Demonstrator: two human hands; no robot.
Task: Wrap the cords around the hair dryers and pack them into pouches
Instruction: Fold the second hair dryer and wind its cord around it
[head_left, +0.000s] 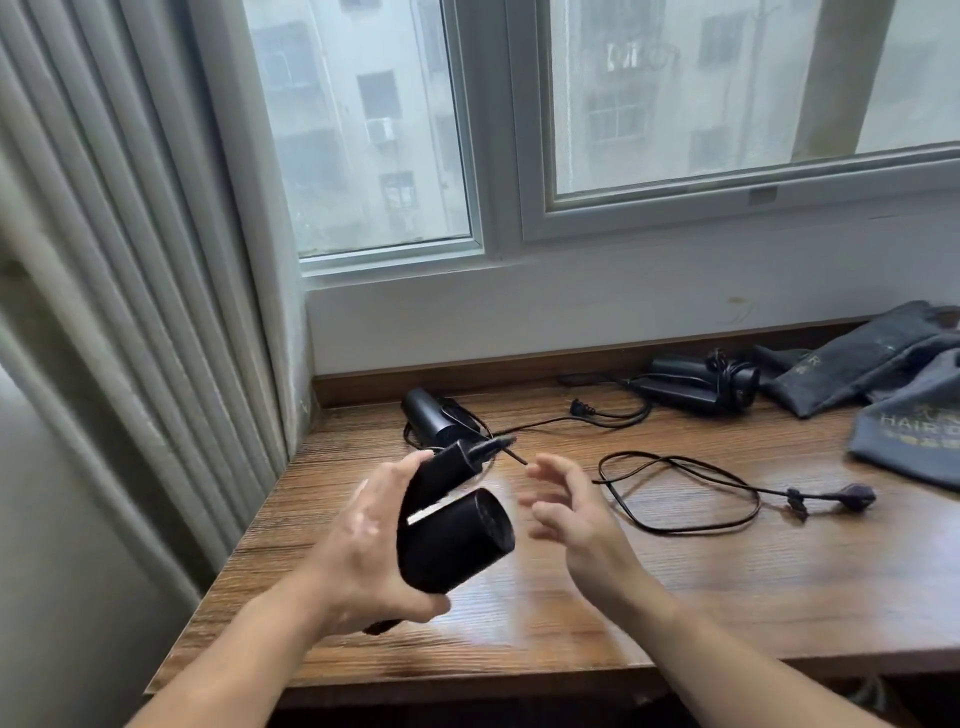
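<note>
My left hand (363, 540) grips a folded black hair dryer (452, 535) above the wooden table (675, 571), barrel pointing right. Its black cord (680, 493) runs from the handle tip across the table in loose loops to a plug (852, 493). My right hand (571, 509) hovers just right of the dryer with fingers spread and relaxed, holding nothing. A second black dryer (436, 421) lies behind, its cord and plug (582, 409) stretched to the right. A third dryer (706, 387) with cord wound on it lies at the back right. Grey pouches (914, 415) lie at the far right.
A window wall and sill (571, 312) border the table's far side. Pleated curtains (130, 312) hang at the left beside the table's left edge. The table's front edge runs just below my forearms.
</note>
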